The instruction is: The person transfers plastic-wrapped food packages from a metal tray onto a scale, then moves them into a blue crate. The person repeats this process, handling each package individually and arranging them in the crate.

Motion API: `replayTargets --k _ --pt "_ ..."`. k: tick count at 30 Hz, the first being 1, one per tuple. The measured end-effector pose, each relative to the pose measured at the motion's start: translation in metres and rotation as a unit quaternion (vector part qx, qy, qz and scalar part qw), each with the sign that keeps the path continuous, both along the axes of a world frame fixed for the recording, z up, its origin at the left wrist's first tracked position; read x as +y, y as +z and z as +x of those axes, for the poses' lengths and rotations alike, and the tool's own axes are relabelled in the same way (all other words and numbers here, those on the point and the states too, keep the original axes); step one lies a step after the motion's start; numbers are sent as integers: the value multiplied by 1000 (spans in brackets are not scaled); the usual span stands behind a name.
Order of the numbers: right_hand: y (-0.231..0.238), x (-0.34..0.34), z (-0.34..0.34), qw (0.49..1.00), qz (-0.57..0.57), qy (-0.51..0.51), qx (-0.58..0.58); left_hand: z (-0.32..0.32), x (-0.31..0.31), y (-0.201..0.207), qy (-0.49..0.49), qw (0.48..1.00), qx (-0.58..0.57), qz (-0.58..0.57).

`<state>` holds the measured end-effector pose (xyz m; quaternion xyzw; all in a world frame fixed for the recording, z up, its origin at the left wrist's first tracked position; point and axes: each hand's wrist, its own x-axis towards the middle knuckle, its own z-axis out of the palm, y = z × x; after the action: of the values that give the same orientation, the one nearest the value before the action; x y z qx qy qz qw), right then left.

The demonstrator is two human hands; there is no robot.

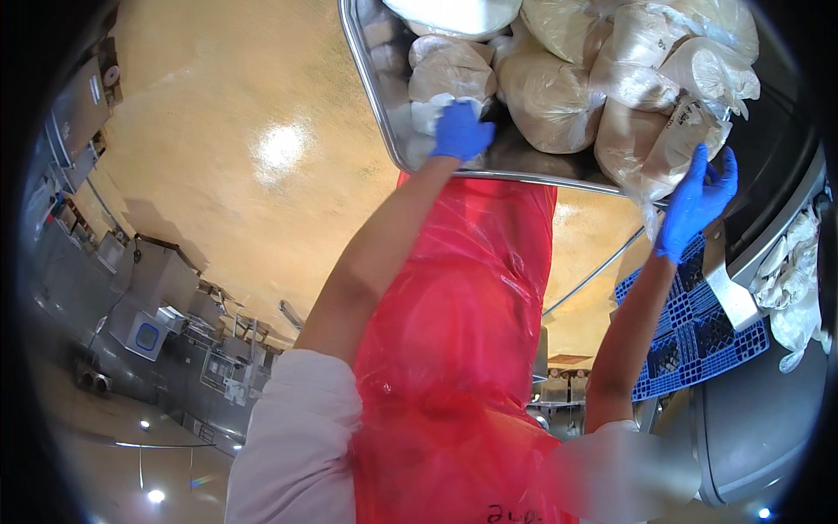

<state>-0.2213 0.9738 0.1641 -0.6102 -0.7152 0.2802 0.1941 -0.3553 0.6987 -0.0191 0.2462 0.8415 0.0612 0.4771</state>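
Note:
A metal tub [524, 166] at the top of the view holds several clear plastic bags filled with something pale beige. Inside its near left corner, my left hand [463, 133], in a blue glove, is closed on a crumpled white cloth [426, 115], its fingertips partly hidden. The cloth lies against a beige-filled bag [449, 74]. At the near right corner my right hand [698, 201], also gloved in blue, has its fingers apart beside a tied bag [690, 140] with dark handwriting. Whether the fingertips touch that bag I cannot tell.
A blue plastic pallet [698, 354] stands below the tub on the right, near a grey bin [759, 419]. White plastic bags [790, 288] hang at the right rim. My red apron [454, 306] reaches the tub's edge. Metal equipment [153, 279] lines the left side beyond the tan floor [218, 105].

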Motion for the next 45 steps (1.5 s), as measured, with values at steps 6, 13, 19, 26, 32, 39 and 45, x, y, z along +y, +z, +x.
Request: replayTargets --k 6,13,19,26,32,39,45 --pt "-133 -117 -66 942 -233 240 14 4 -49 -78 71 980 66 -173" --pt "-314 -189 -124 890 -63 423 -155 0 -19 -98 145 955 99 -240" --pt "-335 -198 -142 851 -128 467 -203 -10 -53 -132 142 976 135 -90" --pt "-324 -183 -133 806 -154 537 -196 -24 -61 -57 163 985 53 5" --pt "-314 -185 -113 834 -201 509 -70 -52 -67 71 214 948 25 235" --pt "-219 -229 -48 896 -200 395 -30 -63 -120 140 382 914 -82 106" --pt "-121 -154 -18 926 -313 208 -19 -56 -137 137 467 859 -108 181"
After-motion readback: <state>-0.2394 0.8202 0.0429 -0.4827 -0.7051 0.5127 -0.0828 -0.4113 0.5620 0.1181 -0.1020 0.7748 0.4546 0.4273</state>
